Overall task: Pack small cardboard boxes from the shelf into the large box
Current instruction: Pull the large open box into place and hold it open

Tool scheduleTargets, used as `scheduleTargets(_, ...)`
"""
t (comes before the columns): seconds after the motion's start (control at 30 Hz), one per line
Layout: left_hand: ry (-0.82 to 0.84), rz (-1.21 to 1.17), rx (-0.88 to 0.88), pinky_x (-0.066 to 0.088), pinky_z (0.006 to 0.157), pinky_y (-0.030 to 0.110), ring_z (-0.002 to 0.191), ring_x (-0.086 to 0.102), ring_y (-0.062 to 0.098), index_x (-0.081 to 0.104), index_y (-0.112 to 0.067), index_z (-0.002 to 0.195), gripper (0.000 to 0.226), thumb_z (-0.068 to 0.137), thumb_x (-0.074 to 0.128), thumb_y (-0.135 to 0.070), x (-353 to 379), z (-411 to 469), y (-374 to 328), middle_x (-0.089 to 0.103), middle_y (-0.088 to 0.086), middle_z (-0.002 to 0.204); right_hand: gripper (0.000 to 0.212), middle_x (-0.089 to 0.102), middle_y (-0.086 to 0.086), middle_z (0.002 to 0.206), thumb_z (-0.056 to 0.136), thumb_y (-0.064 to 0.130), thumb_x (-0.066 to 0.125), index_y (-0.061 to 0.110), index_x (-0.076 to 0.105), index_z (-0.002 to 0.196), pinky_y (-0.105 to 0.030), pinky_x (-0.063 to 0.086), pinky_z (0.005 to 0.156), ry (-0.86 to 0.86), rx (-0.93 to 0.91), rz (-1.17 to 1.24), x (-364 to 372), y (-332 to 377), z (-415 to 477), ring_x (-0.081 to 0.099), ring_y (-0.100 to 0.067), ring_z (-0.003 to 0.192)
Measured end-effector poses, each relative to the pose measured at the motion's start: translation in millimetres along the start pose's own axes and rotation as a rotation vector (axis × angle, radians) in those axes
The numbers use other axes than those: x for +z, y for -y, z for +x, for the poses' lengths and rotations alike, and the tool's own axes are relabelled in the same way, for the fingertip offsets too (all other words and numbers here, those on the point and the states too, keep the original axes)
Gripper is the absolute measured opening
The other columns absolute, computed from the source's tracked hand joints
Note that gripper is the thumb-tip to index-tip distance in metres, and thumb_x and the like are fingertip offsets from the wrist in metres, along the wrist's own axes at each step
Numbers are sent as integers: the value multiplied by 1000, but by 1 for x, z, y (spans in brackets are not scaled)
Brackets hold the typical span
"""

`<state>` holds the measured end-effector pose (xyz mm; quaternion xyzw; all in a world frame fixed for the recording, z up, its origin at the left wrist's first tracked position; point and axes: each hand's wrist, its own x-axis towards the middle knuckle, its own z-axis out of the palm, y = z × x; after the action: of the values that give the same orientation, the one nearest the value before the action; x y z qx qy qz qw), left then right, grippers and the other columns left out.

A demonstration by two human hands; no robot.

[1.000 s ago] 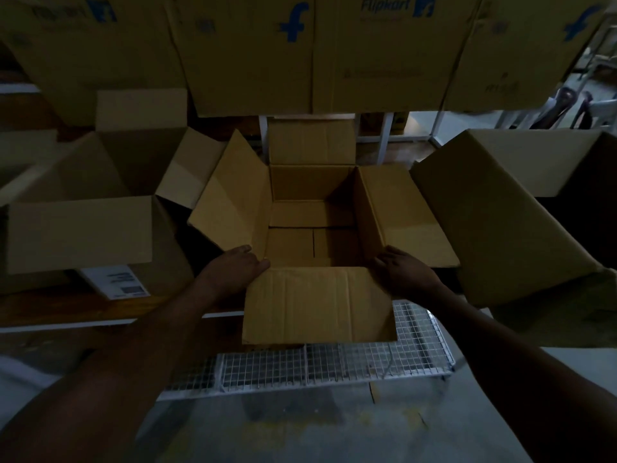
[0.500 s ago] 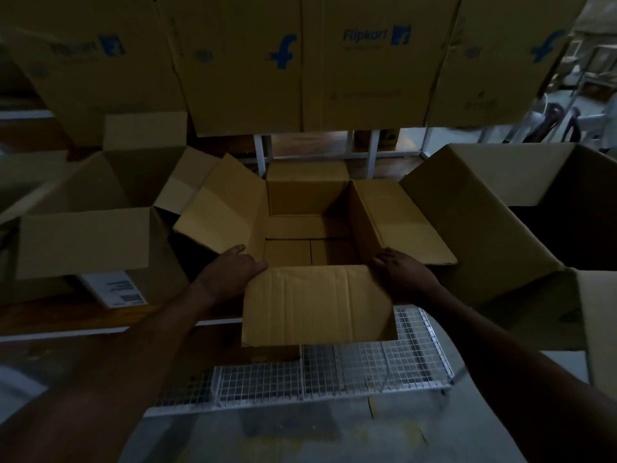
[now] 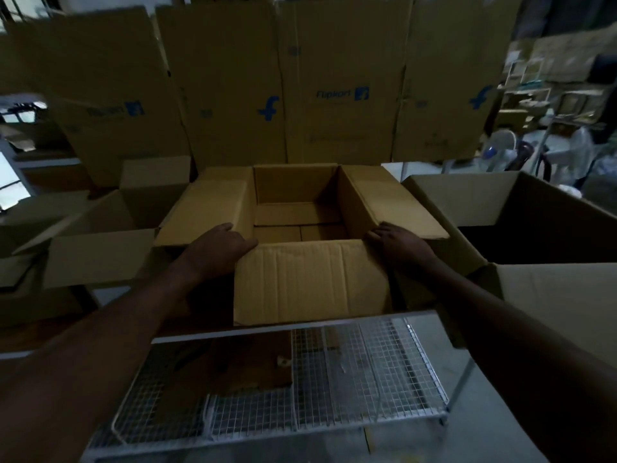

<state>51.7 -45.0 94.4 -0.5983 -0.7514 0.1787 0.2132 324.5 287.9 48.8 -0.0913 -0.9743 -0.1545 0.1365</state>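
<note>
Dim room, one open cardboard box (image 3: 297,208) in the middle, all four flaps folded out, nothing inside but its bare brown bottom. Left hand (image 3: 218,247) at about 9 o'clock of the opening, resting on the near left corner where the side flap meets the front flap, fingers (image 3: 247,242) curled over the edge and holding it. Right hand (image 3: 399,243) at about 3 o'clock, on the near right corner, fingers bent over the edge the same way. Front flap (image 3: 310,282) hanging down toward the person, between both arms. Box sitting at the front of a shelf board, above a white wire rack (image 3: 350,379) at 6 o'clock. Another open box (image 3: 100,235) just beside at 9 o'clock, and a bigger dark open box (image 3: 521,222) touching the flap at 3 o'clock. Tall flat cardboard sheets (image 3: 267,95) with blue letters standing behind at 12 o'clock
</note>
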Motion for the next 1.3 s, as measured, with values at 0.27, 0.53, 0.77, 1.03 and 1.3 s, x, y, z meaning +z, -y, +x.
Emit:
scheduleTargets(0.27,-223,84,6,39,113,45,100,71,23,55,-19,129,41,91,67,-28,-111,-9,-14,73,4,107,32,66,-11,122,97,17,57,13,57,130,-42,40,107,-233,7,-85,-120,-34,-56,60,-28,116)
scheduleTargets(0.53,-438,78,43,47,108,46,82,71,21,56,-21,116,35,86,74,-22,-208,7,-61,72,1,89,40,66,-21,122,89,8,68,2,60,128,-50,37,112,-361,22,-142,-208,-90,-140,63,-34,116)
scheduleTargets(0.77,-573,-48,147,49,110,44,74,69,20,62,-17,110,23,89,69,-22,-270,66,-147,71,3,83,49,70,-25,111,72,-4,83,-3,65,118,-59,41,100,-410,47,-186,-234,-169,-230,69,-40,104)
scheduleTargets(1.03,-597,-136,207,50,105,43,82,70,24,64,-18,109,34,79,81,-18,-312,184,-263,72,3,88,36,67,-18,121,88,6,64,3,62,124,-47,32,114,-342,196,-162,-202,-292,-340,62,-32,117)
scheduleTargets(1.3,-527,-299,146,51,106,47,102,65,22,64,-24,121,45,81,82,-32,-310,261,-362,71,1,104,39,66,-13,126,87,6,71,9,62,125,-41,24,113,-378,248,-96,-165,-372,-402,58,-28,124)
